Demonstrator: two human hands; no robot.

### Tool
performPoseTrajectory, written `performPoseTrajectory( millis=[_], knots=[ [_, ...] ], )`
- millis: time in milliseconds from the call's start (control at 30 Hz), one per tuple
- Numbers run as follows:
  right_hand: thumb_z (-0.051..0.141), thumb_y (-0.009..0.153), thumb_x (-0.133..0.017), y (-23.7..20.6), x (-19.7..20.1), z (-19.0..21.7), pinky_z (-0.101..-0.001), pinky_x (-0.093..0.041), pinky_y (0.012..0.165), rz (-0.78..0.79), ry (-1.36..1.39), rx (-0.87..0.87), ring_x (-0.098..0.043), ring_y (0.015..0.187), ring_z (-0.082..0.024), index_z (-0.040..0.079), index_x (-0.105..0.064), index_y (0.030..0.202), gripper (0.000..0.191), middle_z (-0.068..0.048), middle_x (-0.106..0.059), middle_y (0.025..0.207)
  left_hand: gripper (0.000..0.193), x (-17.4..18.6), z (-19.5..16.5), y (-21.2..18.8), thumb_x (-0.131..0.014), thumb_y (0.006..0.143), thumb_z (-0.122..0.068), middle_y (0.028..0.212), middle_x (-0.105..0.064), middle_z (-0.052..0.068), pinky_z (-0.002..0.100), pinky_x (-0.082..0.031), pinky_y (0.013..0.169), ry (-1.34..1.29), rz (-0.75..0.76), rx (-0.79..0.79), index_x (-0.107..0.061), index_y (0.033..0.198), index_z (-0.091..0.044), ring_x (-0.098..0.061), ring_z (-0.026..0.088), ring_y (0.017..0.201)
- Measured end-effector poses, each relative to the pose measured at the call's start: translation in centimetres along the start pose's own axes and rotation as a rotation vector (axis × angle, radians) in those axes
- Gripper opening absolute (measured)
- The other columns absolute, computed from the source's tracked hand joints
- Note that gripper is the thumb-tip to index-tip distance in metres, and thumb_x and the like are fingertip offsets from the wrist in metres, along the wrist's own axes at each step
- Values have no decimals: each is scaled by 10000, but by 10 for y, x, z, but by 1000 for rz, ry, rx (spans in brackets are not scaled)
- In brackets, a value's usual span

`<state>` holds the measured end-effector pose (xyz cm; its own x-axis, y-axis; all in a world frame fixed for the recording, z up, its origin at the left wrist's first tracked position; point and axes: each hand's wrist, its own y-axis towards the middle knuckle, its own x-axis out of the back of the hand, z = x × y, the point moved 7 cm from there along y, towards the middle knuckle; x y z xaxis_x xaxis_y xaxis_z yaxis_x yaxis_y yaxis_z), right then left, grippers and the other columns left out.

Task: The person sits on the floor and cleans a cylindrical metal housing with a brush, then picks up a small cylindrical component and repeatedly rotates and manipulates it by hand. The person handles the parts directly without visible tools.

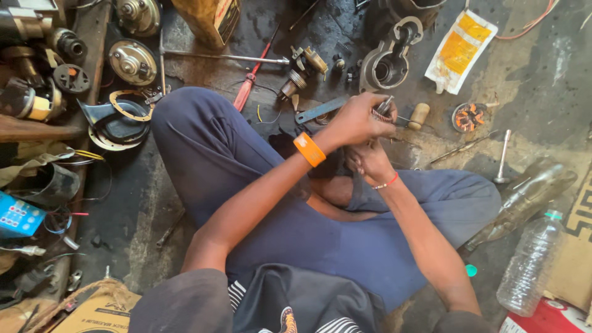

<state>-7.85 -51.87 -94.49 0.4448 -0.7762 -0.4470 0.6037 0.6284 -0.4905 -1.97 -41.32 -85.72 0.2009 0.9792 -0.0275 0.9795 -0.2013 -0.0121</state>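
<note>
Crossed knees are filling the foreground; at twelve o'clock, left hand (pixel 357 120) is gripping a small metal part (pixel 383 107) at its fingertips, right hand (pixel 369 161) curled beneath, grasp unclear.

Around us on the grimy floor (pixel 542 92) we see a red-handled screwdriver (pixel 245 91) lying beside a long metal rod (pixel 228 58), and past them a grey cast housing (pixel 388 58). A yellow-and-white pouch (pixel 459 49) lies to its right, with a small round orange-wound coil (pixel 468 116) below it. Two clear plastic bottles (pixel 531 262) lie at the right edge (one on its side). At the far left sit round metal covers (pixel 132 61) and a blue keypad box (pixel 17 217).
</note>
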Motion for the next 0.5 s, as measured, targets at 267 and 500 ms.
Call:
performPoseTrajectory(
  millis=[267, 500],
  knots=[
    [237, 1043, -678, -36, -37, -4, -196, -307, 395, 764, 214, -154, -396, 429, -41, 106, -572, 906, 217, 68, -386, 572, 162, -20, -31, -28, -761, 844, -125, 883, -660, -18, 295, -511, 784, -741, 635, -30, -652, 932, -45, -615, 90, 847],
    [237, 974, -628, 2, 14, -5, -207, -360, 392, -108, -135, 61, -484, 466, -40, 112, -546, 1027, 158, 52, -518, 653, 219, -4, -16, -7, -803, 769, -142, 815, -670, 0, 292, -485, 699, 69, -115, -152, -685, 919, -34, -551, 37, 773]
  ],
)
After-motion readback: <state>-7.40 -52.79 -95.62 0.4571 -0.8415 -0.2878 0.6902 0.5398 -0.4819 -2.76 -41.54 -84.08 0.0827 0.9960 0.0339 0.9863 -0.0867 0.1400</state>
